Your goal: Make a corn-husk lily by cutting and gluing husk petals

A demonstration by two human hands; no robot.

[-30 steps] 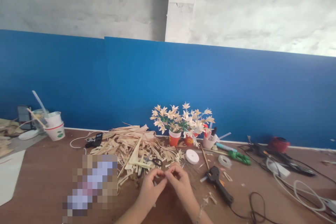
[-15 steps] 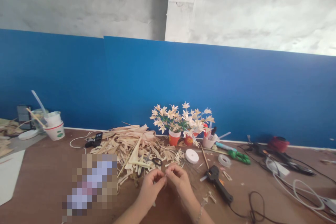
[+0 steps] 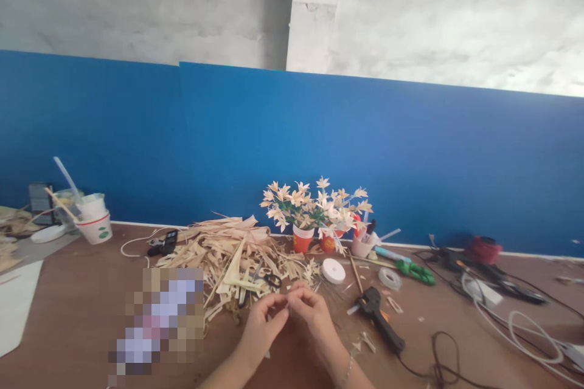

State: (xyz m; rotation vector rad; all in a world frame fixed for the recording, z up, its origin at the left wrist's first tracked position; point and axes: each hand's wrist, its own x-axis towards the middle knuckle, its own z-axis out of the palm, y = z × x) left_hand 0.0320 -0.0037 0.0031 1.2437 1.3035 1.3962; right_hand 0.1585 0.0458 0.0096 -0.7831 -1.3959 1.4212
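Observation:
My left hand (image 3: pixel 264 323) and my right hand (image 3: pixel 311 314) meet at the fingertips above the brown table (image 3: pixel 214 361). Both are closed in a pinch, thumbs against index fingers. Whatever lies between the tips is too small to make out. Just beyond them spreads a heap of dried husk strips (image 3: pixel 228 243), with black-handled scissors (image 3: pixel 272 280) lying in it. A black glue gun (image 3: pixel 381 319) rests right of my right hand. Behind stand pale husk flowers (image 3: pixel 296 197) on green stems in a red paper cup (image 3: pixel 302 240).
A white ribbon roll (image 3: pixel 333 271), a tape roll (image 3: pixel 390 279) and green cord (image 3: pixel 416 272) lie to the right. Cables (image 3: pixel 524 340) cover the far right. On the left stand a white cup (image 3: pixel 95 228) with sticks and a blurred-out patch (image 3: pixel 157 322). A blue panel (image 3: pixel 365 140) closes the back.
My fingertips have shifted slightly against each other, still pinched together at the same place. Nothing else on the table has visibly moved.

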